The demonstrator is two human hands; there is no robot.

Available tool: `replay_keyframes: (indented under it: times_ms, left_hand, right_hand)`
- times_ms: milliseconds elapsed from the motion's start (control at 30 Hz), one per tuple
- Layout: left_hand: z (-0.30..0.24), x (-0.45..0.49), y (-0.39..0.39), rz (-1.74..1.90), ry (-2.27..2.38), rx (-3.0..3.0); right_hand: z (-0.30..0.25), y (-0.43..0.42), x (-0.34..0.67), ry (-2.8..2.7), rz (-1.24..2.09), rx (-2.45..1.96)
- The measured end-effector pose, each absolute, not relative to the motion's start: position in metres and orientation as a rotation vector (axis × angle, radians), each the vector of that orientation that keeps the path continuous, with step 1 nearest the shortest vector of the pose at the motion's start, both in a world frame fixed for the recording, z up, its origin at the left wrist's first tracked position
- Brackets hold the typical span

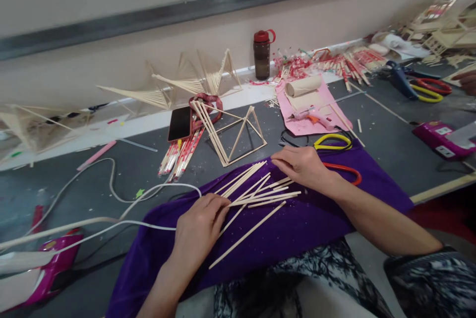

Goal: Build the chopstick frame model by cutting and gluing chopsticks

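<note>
Several thin wooden sticks [256, 194] lie scattered on a purple cloth [297, 228] spread over my lap and the table edge. My left hand [199, 228] rests on the cloth with its fingertips pressed on the near ends of a few sticks. My right hand [301, 166] lies palm down over the far ends of the sticks, fingers stretched out and close together. A stick pyramid frame [241, 134] stands just beyond the cloth.
Packs of wrapped chopsticks [182, 152] and a phone [180, 123] lie left of the frame. A pink glue gun [310, 118], yellow and red scissors [336, 142], a bottle [262, 54], white cables [122, 199] and stick models [193, 80] surround the grey table [386, 144]. Another person's hand [466, 81] shows far right.
</note>
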State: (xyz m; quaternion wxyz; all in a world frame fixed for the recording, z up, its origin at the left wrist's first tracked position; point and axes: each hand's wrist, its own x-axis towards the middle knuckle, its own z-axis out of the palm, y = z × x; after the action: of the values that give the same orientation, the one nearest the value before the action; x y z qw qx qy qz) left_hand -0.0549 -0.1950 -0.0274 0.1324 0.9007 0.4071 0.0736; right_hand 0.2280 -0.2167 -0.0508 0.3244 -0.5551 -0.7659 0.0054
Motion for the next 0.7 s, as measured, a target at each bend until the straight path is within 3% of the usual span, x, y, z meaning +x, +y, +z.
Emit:
replay_keyframes:
  times_ms: [167,333,567,700]
  left_hand:
    - [-0.025,-0.051,-0.191,0.184,1.147,2.525]
    - [-0.018,-0.050,-0.186,0.389,1.127,2.335]
    - [0.000,-0.036,-0.164,0.605,1.078,1.390]
    - [0.008,-0.013,-0.152,0.618,0.946,1.148]
  right_hand:
    - [-0.050,-0.217,0.229,-2.021,0.009,-1.495]
    - [-0.051,-0.217,0.228,-2.027,-0.002,-1.481]
    - [-0.051,-0.217,0.227,-1.992,0.059,-1.442]
    - [-0.047,-0.218,0.223,-1.955,0.167,-1.378]
